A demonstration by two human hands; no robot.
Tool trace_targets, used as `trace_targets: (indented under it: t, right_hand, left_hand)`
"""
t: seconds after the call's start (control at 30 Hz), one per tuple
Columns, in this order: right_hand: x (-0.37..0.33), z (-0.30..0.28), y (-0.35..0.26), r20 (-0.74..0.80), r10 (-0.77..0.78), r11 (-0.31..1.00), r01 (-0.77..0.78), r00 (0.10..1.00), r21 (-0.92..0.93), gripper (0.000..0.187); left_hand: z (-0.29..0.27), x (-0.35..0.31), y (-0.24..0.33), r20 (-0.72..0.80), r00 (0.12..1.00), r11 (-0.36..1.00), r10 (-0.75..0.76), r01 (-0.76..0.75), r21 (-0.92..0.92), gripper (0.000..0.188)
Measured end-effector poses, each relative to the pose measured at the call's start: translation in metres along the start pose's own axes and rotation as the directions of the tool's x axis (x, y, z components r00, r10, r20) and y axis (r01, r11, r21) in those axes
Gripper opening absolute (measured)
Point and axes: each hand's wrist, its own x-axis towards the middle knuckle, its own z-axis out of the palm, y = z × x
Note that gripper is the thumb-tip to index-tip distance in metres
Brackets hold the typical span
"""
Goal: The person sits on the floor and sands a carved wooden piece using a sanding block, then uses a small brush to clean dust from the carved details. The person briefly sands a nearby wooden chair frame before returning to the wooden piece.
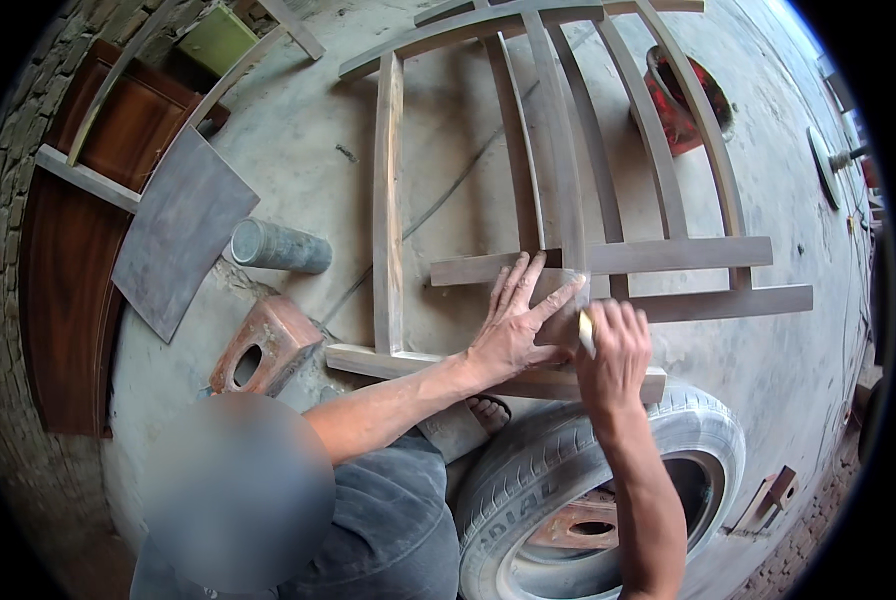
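Wooden frames (388,200) with long slats and crossbars lie before me, their grey-brown surfaces dusty. My left hand (508,335) rests with fingers spread on the near part of the woodwork, beside an upright slat (558,150). Close to its right, my right hand (613,355) is closed around a small pale yellow piece (587,332), held against the wood near the slat's lower end. Most of that piece is hidden by the fingers, so its kind is unclear. Under the near rail (418,366) lies a dusty tyre (528,460) on a wheel.
To the left are a grey cylinder (283,246), a reddish block with a hole (268,345), a grey curved panel (183,235) and dark brown wooden panels (73,300). A red container (673,125) stands beyond the slats. A dark cable (448,190) crosses the floor.
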Motion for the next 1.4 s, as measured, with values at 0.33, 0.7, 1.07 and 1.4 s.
trace_targets:
  t: [0.33,0.7,1.07,1.4]
  right_hand:
    - [-0.012,-0.004,-0.007,0.043,0.016,1.0,-0.016,0.999,-0.008,0.009]
    - [-0.032,-0.007,-0.015,0.112,0.041,0.998,-0.046,0.993,0.044,0.014]
    - [-0.038,-0.002,-0.011,0.073,0.029,1.0,-0.029,0.997,0.007,0.011]
    - [-0.029,-0.001,-0.012,0.034,0.012,1.0,-0.012,0.999,0.011,0.009]
  left_hand:
    - [0.001,0.001,-0.002,-0.018,1.0,0.999,0.025,-0.024,0.049,0.096]
    - [0.001,0.002,0.001,-0.022,0.999,0.999,0.035,-0.034,0.042,0.089]
    - [0.002,0.003,0.0,-0.014,0.999,0.999,0.05,-0.05,0.019,0.091]
    - [0.003,0.003,-0.005,-0.022,0.998,0.996,0.062,-0.06,0.061,0.105]
